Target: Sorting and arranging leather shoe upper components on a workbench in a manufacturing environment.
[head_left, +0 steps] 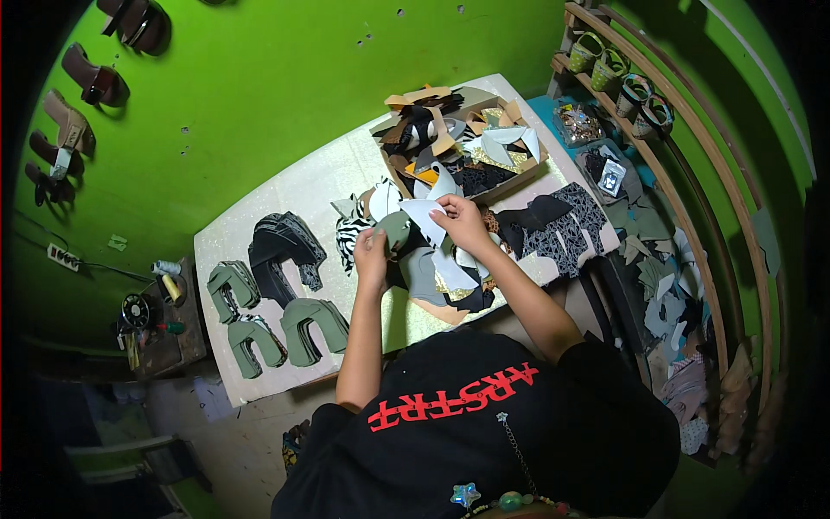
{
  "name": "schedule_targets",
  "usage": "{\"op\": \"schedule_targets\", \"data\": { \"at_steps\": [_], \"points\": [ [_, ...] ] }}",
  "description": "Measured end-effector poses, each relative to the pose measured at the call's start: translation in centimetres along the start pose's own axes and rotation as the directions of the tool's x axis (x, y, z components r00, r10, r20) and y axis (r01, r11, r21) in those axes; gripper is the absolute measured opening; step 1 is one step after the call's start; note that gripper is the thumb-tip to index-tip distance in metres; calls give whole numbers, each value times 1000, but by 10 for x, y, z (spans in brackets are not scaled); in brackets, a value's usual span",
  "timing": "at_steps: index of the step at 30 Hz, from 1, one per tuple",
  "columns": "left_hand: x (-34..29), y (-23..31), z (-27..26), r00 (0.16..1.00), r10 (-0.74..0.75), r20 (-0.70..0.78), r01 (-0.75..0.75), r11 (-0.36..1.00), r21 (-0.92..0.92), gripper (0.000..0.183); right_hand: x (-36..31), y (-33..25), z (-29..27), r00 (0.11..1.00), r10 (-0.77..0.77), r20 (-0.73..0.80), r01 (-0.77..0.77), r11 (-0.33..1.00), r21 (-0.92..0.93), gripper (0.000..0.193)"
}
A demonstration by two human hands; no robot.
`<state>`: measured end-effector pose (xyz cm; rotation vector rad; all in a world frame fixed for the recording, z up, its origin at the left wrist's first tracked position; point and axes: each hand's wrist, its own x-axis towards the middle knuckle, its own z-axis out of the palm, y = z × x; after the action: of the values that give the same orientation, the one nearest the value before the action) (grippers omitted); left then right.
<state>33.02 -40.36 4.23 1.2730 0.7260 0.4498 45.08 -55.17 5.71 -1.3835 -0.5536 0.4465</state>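
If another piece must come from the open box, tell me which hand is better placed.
The right hand, probably: it is nearer the open box, though it must first release the white piece. The left hand is farther off and holds a green piece.

My left hand [372,253] covers part of the green piece [395,228]. Scraps [445,143] hide the bottom of the box [525,177]. The lower edge cuts off the beaded string [511,500].
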Motion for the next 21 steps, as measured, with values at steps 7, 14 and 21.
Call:
{"op": "schedule_targets", "data": {
  "at_steps": [7,14,21],
  "points": [
    [34,-11,-38,993,-30,-116,27,999,-27,30,17,3,39,997,79,-8,-79,994,-81,16],
    [40,-2,-23,909,3,-418,214,855,472,60,22,-11,67,993,-106,-52,65,855,-515,34],
    [38,-12,-24,935,-101,-339,278,803,527,59,30,-1,-1,928,-241,-283,20,792,-610,30]
  ]
}}
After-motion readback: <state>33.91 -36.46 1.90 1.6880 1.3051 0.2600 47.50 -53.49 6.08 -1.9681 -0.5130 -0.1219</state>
